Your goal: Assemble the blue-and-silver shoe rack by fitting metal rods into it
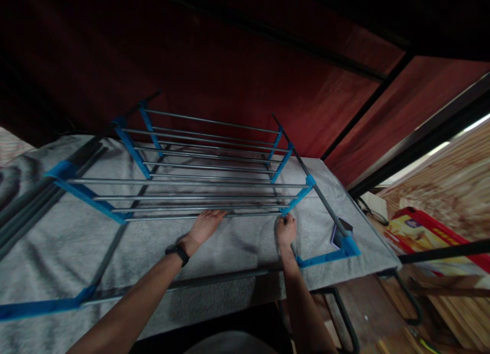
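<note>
Hands meet the near edge of a rack [191, 182] of grey metal rails and blue plastic brackets. The left hand [204, 225] lies flat with its fingers stretched forward, palm down, its fingertips resting on the lowest front rail; a black wristband [178, 252] sits on that wrist. The right hand [286, 230] is curled tight around a dark side post of the rack, just below a blue bracket [300, 195] where the front rails end. The rack stands directly ahead of both hands, its tiers of rails stepping away and upward, with more blue end pieces on its left and far sides. A loose blue corner piece [346, 248] lies just right of the right hand, and a small dark object [341, 227] rests against it; what it is cannot be told. Everything sits on a grey blanket [57, 242] spread over a surface with black tube legs [344, 313] at its right end. Dark red wooden panels [229, 63] rise behind and overhead, crossed by black bars. Off to the right lie a red and yellow package [421, 236], its print too blurred to read, and pale wood-grain boards [451, 180].
</note>
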### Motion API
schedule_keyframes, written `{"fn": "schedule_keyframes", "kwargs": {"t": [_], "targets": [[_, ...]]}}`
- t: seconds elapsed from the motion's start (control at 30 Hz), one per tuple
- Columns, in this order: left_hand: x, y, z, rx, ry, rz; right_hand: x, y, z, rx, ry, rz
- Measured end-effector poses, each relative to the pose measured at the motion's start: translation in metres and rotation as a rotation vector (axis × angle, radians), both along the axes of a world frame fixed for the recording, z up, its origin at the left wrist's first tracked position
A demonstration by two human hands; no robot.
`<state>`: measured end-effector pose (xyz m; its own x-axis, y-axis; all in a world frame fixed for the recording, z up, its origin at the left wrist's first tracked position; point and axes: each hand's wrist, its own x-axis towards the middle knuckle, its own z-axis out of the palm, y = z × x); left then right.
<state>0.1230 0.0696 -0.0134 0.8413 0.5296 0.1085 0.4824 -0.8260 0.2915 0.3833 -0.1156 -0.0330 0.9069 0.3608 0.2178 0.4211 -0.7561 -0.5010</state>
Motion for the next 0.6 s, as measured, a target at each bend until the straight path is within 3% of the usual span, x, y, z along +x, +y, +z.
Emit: {"fn": "schedule_keyframes", "kwargs": {"t": [0.2,0.6], "targets": [[0.000,0.007,-0.005,-0.027,-0.017,-0.026,-0.002,0.000,0.002,-0.028,0.004,-0.001],[0.003,0.014,0.001,-0.071,0.031,-0.073,-0.004,0.000,-0.001,-0.030,-0.020,0.009]]}}
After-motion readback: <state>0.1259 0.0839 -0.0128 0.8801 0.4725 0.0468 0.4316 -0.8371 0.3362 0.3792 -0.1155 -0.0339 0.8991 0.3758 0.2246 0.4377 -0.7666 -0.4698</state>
